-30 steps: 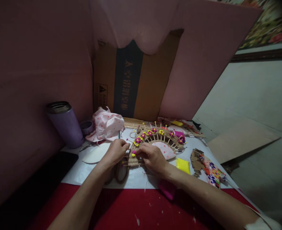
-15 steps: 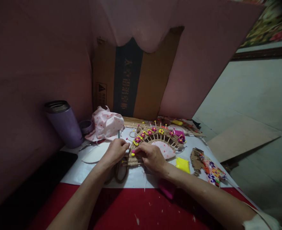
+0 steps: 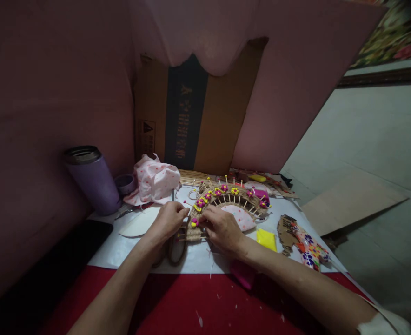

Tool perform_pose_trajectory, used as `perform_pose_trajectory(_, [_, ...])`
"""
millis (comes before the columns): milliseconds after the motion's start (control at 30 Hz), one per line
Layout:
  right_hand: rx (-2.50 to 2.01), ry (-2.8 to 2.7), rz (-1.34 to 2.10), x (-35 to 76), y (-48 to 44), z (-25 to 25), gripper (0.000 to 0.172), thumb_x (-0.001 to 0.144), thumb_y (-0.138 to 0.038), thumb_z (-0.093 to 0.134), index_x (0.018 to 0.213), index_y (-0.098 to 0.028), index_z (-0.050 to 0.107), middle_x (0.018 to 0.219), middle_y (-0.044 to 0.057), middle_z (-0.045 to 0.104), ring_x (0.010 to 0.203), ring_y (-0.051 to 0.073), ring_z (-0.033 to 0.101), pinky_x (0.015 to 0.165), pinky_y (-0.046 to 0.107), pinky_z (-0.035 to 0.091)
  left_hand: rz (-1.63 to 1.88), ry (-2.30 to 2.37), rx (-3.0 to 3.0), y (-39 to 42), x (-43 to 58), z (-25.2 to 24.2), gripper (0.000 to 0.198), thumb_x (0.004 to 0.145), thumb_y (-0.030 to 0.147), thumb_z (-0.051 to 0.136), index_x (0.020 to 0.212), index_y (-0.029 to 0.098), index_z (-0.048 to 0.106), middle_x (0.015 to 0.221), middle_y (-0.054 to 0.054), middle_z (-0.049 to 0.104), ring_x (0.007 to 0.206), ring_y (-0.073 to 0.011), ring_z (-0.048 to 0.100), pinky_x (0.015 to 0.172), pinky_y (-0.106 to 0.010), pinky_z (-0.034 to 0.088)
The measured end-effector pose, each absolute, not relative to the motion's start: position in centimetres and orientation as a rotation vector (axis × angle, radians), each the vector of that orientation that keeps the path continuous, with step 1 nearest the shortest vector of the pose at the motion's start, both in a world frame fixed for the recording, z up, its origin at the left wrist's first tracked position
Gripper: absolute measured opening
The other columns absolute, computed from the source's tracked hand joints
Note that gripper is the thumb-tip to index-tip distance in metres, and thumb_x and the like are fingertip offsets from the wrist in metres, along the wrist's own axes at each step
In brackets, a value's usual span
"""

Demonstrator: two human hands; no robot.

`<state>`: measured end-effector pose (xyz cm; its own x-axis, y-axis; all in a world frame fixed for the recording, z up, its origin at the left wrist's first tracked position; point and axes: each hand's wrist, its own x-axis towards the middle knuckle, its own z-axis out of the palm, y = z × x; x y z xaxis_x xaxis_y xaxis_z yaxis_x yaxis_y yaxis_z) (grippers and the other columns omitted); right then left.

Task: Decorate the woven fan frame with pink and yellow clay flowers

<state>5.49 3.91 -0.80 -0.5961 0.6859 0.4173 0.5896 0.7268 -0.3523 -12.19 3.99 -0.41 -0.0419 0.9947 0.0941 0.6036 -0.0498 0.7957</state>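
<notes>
A curved woven jute arch (image 3: 226,197) with toothpick spokes and small pink and yellow clay flowers lies on white paper (image 3: 122,249). My left hand (image 3: 169,221) is closed, its fingertips pressed to the arch's left end. My right hand (image 3: 221,229) is also closed, pinching at a small pink and yellow clay piece (image 3: 194,223) on that same end. What the fingers hold is too small to name. A pink dotted cloth pad (image 3: 242,218) lies inside the arch.
A purple tumbler (image 3: 92,179) and its lid (image 3: 125,184) stand at left, beside a pink dotted cloth (image 3: 155,181). Yellow clay (image 3: 266,239), pink clay (image 3: 243,274) and a painted cardboard piece (image 3: 303,244) lie at right. A cardboard box (image 3: 195,116) stands behind. A dark phone (image 3: 83,235) lies at left.
Both hands stay at the arch's left end; my right hand's fingers have shifted slightly up toward the clay piece.
</notes>
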Motion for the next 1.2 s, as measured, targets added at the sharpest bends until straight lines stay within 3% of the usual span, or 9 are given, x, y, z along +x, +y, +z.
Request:
perform_pose_trajectory(233, [-0.959, -2.394, 0.258, 5.87, 3.86, -0.72, 0.022, 0.075, 0.001, 0.050, 0.081, -0.017, 0.062, 0.080, 0.003, 0.058, 0.074, 0.015, 0.052, 0.065, 0.026, 0.038, 0.934, 1.699, 1.701, 3.93, -12.14, -0.26, 0.025, 0.071, 0.031, 0.050, 0.050, 0.016, 0.054, 0.047, 0.002, 0.047, 0.049, -0.0134, 0.041, 0.047, -0.024, 0.023])
perform_pose_trajectory(400, [-0.984, -2.411, 0.224, 5.95, 3.29, -0.79, 0.024, 0.076, -0.002, 0.051, 0.085, -0.019, 0.065, 0.079, 0.003, 0.057, 0.071, 0.015, 0.051, 0.062, 0.026, 0.037, 0.918, 1.704, 1.696, 3.82, -12.05, -0.05, 0.025, 0.071, 0.030, 0.050, 0.050, 0.017, 0.053, 0.047, 0.001, 0.048, 0.049, -0.0138, 0.043, 0.048, -0.025, 0.024])
perform_pose_trajectory(667, [-1.020, -2.397, 0.195, 5.72, 3.30, -0.93, 0.021, 0.077, -0.004, 0.052, 0.087, -0.019, 0.064, 0.081, 0.003, 0.059, 0.074, 0.015, 0.053, 0.063, 0.026, 0.037, 0.890, 1.717, 1.712, 3.86, -12.07, -0.03, 0.026, 0.071, 0.031, 0.049, 0.050, 0.017, 0.051, 0.047, 0.002, 0.045, 0.050, -0.0131, 0.040, 0.049, -0.025, 0.023])
perform_pose_trajectory(867, [-1.057, -2.392, 0.180, 5.52, 3.30, -0.77, 0.006, 0.082, -0.018, 0.058, 0.086, -0.018, 0.062, 0.083, 0.004, 0.061, 0.076, 0.016, 0.055, 0.065, 0.026, 0.038, 0.858, 1.724, 1.716, 3.99, -12.10, -0.12, 0.025, 0.072, 0.032, 0.049, 0.052, 0.017, 0.052, 0.049, 0.002, 0.047, 0.051, -0.0133, 0.042, 0.050, -0.025, 0.025])
perform_pose_trajectory(1200, [-1.036, -2.409, 0.183, 5.28, 3.66, -1.03, 0.003, 0.084, -0.020, 0.058, 0.084, -0.017, 0.061, 0.084, 0.004, 0.061, 0.076, 0.016, 0.056, 0.065, 0.025, 0.039, 0.859, 1.731, 1.726, 3.94, -12.07, -0.32, 0.027, 0.073, 0.033, 0.049, 0.051, 0.017, 0.050, 0.049, 0.003, 0.045, 0.051, -0.0128, 0.040, 0.049, -0.024, 0.025])
